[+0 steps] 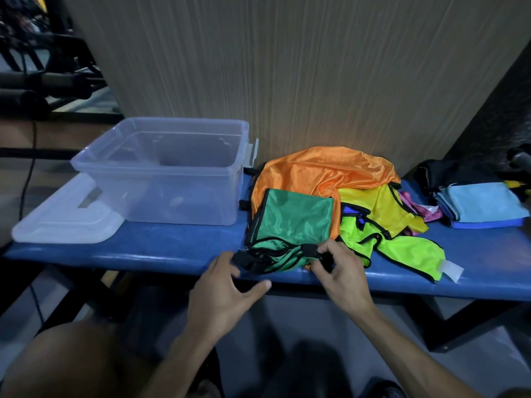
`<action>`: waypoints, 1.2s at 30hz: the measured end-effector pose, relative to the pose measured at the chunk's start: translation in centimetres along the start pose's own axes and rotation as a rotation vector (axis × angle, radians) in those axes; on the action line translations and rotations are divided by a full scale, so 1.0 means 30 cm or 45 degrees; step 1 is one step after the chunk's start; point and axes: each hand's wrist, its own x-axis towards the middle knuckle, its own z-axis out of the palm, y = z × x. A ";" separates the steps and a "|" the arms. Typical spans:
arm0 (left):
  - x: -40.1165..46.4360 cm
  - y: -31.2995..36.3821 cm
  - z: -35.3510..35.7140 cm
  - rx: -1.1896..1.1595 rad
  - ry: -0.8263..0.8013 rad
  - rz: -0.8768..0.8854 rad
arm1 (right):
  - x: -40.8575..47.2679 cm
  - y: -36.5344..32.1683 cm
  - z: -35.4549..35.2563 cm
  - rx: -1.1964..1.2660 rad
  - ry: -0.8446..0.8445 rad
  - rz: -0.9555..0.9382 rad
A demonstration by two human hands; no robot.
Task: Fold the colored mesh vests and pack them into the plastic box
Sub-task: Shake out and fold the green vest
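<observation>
A green mesh vest [296, 222] with black trim lies partly folded at the front of the blue bench [161, 248], on top of a heap of vests. My right hand [339, 271] pinches its black strap at the near right corner. My left hand [224, 294] grips the black strap end at the near left. Behind the green vest lie an orange vest [321, 170], a yellow vest [382, 205] and a lime vest [402, 251]. The clear plastic box [161, 168] stands left of the heap with nothing in it.
The box's clear lid [63, 219] lies flat at the bench's left end. Pink cloth [422, 211], folded light blue towels [482, 205] and dark cloth [454, 170] sit at the right end. A wood-grain panel [287, 67] rises behind the bench.
</observation>
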 end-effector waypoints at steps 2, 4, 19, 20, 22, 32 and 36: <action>0.007 0.002 0.051 -0.197 0.164 0.018 | 0.001 0.002 0.000 0.025 -0.013 0.012; 0.014 -0.005 0.077 -0.238 0.244 0.110 | -0.001 0.002 -0.001 0.042 -0.029 0.030; 0.287 -0.010 0.019 0.044 -0.354 0.284 | 0.011 -0.018 -0.041 0.143 -0.188 0.158; 0.308 -0.011 0.015 0.008 -0.392 0.280 | 0.012 -0.018 -0.044 0.141 -0.197 0.147; 0.350 -0.012 0.008 -0.029 -0.481 0.283 | 0.014 -0.019 -0.050 0.140 -0.215 0.137; 0.436 0.015 0.042 0.069 -0.542 0.466 | 0.008 -0.004 -0.072 0.175 -0.271 0.178; 0.439 0.031 0.063 -0.079 -0.461 0.374 | 0.009 -0.013 -0.070 0.184 -0.262 0.220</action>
